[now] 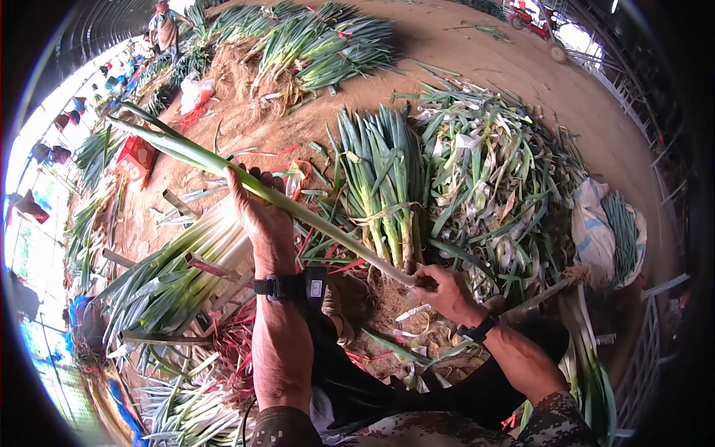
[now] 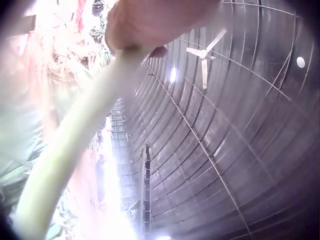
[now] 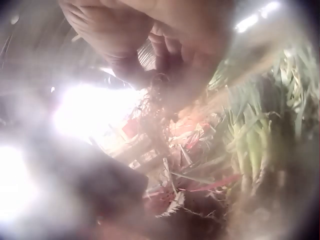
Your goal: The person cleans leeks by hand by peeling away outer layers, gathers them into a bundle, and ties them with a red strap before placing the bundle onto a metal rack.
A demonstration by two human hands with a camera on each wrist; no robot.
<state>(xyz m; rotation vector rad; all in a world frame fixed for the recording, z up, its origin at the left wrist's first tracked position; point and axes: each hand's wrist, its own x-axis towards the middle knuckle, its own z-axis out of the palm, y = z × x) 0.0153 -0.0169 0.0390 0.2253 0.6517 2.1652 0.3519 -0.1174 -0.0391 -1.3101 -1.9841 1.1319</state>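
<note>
Pale green and white, slants from root end at lower right to leaf tips at upper left: long onion stalk (image 1: 328, 224), held above the lap. Pinched at the root end between right hand's (image 1: 447, 296) thumb and fingers; clasped farther up between left hand's (image 1: 262, 223) thumb and curled fingers. Just beyond, upright green onion bundle (image 1: 381, 179) beside loose leaf heap (image 1: 491, 179). Farther left, red carton (image 1: 136, 158) with pale marking, too small to read.

Downward head, close wrist views
</note>
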